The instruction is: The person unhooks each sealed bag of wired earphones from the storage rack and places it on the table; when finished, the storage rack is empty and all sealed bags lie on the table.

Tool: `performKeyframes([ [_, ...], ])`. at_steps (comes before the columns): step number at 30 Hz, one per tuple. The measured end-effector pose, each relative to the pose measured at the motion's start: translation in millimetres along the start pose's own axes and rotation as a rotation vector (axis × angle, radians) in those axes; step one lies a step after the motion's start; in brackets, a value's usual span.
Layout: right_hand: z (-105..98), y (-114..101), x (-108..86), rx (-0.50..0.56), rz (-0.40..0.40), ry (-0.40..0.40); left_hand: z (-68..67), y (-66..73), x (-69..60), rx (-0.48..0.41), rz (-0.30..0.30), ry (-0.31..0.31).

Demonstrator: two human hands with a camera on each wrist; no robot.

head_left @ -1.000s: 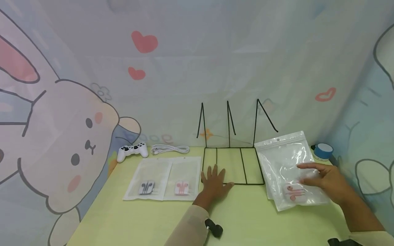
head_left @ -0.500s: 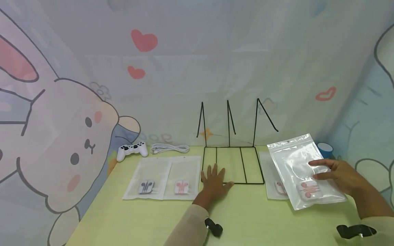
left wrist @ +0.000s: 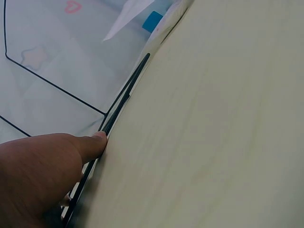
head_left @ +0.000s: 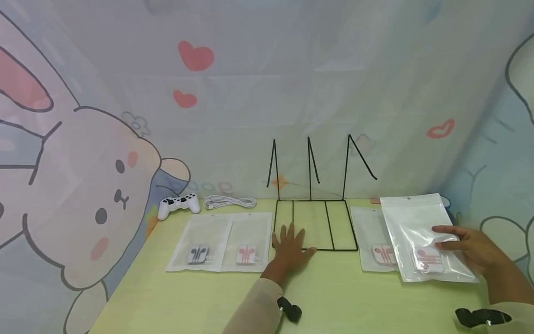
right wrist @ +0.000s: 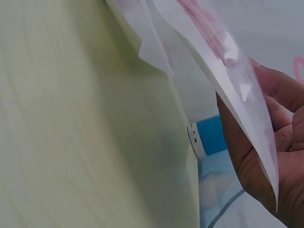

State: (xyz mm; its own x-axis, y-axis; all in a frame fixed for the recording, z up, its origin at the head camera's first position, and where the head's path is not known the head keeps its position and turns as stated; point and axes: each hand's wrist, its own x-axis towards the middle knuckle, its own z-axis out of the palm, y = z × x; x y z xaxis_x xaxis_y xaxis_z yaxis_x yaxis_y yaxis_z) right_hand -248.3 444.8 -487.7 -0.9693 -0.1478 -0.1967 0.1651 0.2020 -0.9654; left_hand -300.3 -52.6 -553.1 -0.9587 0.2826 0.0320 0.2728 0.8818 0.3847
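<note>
My left hand (head_left: 289,250) lies with fingers spread over the front of a black wire rack (head_left: 333,249). In the left wrist view its thumb (left wrist: 95,143) touches the rack's front wire. At the right, my right hand (head_left: 475,248) pinches a glossy clear zip bag (head_left: 410,218) by its right edge. Pink earphones (head_left: 429,260) in a square case show inside that bag. Seen from the right wrist, the bag (right wrist: 237,102) is held above the table between thumb and fingers. It partly covers a second zip bag (head_left: 367,225) with pink earphones (head_left: 381,254), lying beside the rack.
Left of the rack lie two more zip bags, one with dark earphones (head_left: 198,254), one with pink earphones (head_left: 246,254). Behind them sit a white game controller (head_left: 179,205) and a coiled white cable (head_left: 229,202). A blue cylinder (right wrist: 211,137) stands at the back right.
My right hand has carried the upper zip bag rightward, uncovering more of the bag beneath. It now hides most of the blue cylinder in the head view. My left hand has stayed put.
</note>
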Motion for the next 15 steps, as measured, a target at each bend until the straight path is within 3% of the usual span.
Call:
performKeyframes([
  [4, -7, 14, -4.3, 0.051, -0.026, -0.013, 1.9, -0.7, 0.9, 0.003, 0.001, 0.002],
  [11, -20, 29, -15.0, 0.093, 0.013, -0.042, 0.8, -0.4, 0.6, 0.011, -0.001, 0.001],
  [15, -25, 30, -16.9, 0.024, 0.066, 0.026, 0.7, -1.9, 2.6, 0.011, -0.001, 0.017],
])
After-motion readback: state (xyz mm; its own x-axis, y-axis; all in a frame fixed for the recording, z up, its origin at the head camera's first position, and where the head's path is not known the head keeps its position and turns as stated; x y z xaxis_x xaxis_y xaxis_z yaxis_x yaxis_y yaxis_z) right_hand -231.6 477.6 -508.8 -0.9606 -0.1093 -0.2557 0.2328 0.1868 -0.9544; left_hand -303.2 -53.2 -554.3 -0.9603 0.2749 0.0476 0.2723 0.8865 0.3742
